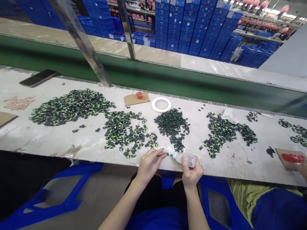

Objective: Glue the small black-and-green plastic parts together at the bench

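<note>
The right hand (191, 172) is wrapped around a small squeeze bottle (184, 158), translucent and pale, lying nearly level with its thin nozzle aimed left; the nozzle tip meets a tiny dark piece with a green fleck (165, 154), pinched between the fingertips of the left hand (149, 164), whose fingers are drawn narrow around it; both hands work at the near edge of the long white worktable (48, 140), just over its lip; directly behind them lie heaps of the same small black-and-green parts: a loose scatter (127, 131) just beyond the left hand, a denser dark heap (172, 124) behind the bottle, a broad pile (72, 107) well to the left, and another (223, 131) to the right; bare table shows in a strip along the near edge on either side of the hands; farther back sit a roll of white tape (161, 104), a cardboard square with a little red cup (139, 95), and a phone (38, 78) near the far left edge; at the right edge another person's sleeve (275, 204) comes close beside a cardboard scrap holding something red (293, 157).
</note>
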The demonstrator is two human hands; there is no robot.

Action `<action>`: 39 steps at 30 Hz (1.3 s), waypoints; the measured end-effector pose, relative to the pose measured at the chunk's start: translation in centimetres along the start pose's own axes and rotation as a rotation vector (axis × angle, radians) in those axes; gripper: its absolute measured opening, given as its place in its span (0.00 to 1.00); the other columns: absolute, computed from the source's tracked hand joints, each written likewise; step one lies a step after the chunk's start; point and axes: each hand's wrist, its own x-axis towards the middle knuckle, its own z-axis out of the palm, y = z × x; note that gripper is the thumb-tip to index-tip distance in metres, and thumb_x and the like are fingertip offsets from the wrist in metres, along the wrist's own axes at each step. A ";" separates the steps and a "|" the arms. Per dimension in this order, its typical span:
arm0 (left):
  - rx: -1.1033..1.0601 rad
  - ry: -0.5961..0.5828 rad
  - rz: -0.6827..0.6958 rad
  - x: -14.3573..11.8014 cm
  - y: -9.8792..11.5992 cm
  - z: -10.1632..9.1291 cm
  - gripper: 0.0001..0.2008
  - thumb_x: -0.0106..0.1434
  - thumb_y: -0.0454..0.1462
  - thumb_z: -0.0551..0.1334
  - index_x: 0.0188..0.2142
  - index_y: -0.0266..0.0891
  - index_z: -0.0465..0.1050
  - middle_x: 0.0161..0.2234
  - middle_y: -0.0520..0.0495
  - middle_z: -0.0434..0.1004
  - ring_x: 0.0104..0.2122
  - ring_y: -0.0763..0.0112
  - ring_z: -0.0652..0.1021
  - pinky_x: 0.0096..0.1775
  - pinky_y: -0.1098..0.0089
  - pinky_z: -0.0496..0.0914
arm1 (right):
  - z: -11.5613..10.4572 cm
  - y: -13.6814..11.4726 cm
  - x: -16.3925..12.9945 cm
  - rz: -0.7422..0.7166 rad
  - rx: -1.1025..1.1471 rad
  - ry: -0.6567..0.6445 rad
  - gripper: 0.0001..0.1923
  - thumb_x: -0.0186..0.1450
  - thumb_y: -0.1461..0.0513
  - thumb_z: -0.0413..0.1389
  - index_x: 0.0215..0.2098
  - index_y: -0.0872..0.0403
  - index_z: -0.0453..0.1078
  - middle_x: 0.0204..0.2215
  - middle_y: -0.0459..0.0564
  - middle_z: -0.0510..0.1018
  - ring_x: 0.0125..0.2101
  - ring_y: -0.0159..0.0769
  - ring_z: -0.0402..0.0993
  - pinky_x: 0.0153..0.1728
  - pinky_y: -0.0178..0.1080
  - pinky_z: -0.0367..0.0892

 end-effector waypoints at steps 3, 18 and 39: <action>0.001 0.002 -0.010 -0.1 -0.1 0.1 0.10 0.63 0.35 0.62 0.44 0.40 0.76 0.31 0.46 0.83 0.30 0.68 0.81 0.35 0.67 0.79 | 0.0 0.1 0.1 -0.008 0.008 -0.015 0.16 0.61 0.50 0.56 0.26 0.54 0.70 0.17 0.44 0.72 0.18 0.32 0.66 0.22 0.34 0.62; -0.024 0.025 -0.017 -0.2 -0.2 0.2 0.08 0.62 0.34 0.62 0.41 0.40 0.77 0.31 0.46 0.83 0.30 0.67 0.82 0.35 0.67 0.79 | -0.5 1.8 2.2 0.216 0.389 0.241 0.16 0.58 0.51 0.59 0.30 0.55 0.66 0.22 0.43 0.70 0.20 0.31 0.66 0.24 0.35 0.65; 0.098 -0.011 0.080 -0.3 -1.0 0.1 0.10 0.63 0.36 0.61 0.44 0.43 0.76 0.32 0.46 0.81 0.35 0.63 0.76 0.37 0.62 0.76 | 1.1 2.4 5.8 0.022 -0.185 0.042 0.32 0.52 0.44 0.61 0.46 0.57 0.69 0.37 0.58 0.79 0.36 0.46 0.72 0.42 0.47 0.64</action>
